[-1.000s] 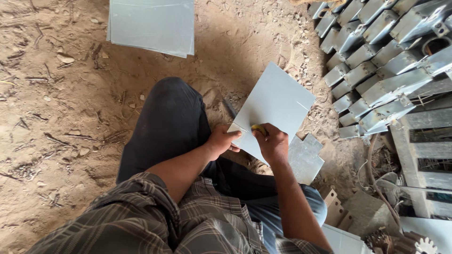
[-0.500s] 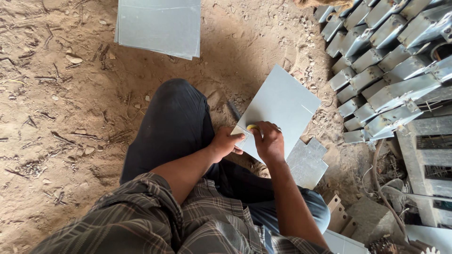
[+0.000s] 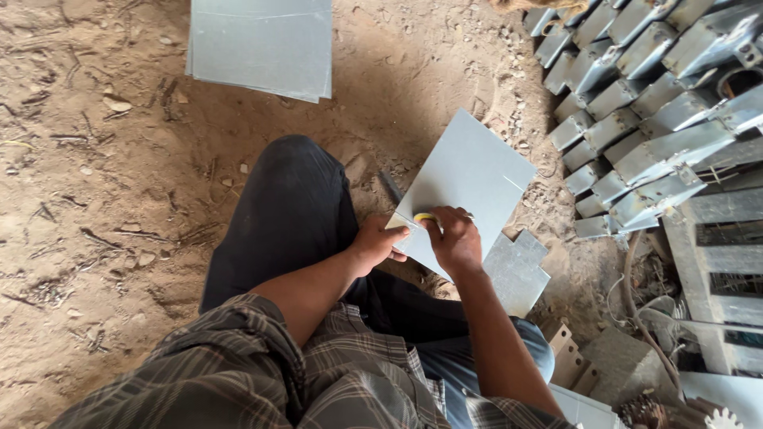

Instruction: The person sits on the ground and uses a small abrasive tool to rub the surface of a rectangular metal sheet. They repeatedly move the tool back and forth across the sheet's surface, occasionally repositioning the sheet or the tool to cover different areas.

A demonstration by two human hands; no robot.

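Head view: a grey metal sheet is lying tilted over the person's knee on a sandy floor. Beyond the sheet, a stack of similar sheets is resting on the sand; to its right, folded metal brackets are crowding in rows, and a notched plate is sitting just beneath it. The left hand is pinching the sheet's near corner, while the right hand is closing around a small yellow object pressed against the sheet.

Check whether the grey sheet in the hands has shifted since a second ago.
No clear shift: the grey sheet sits the same against the knee and the notched plate.
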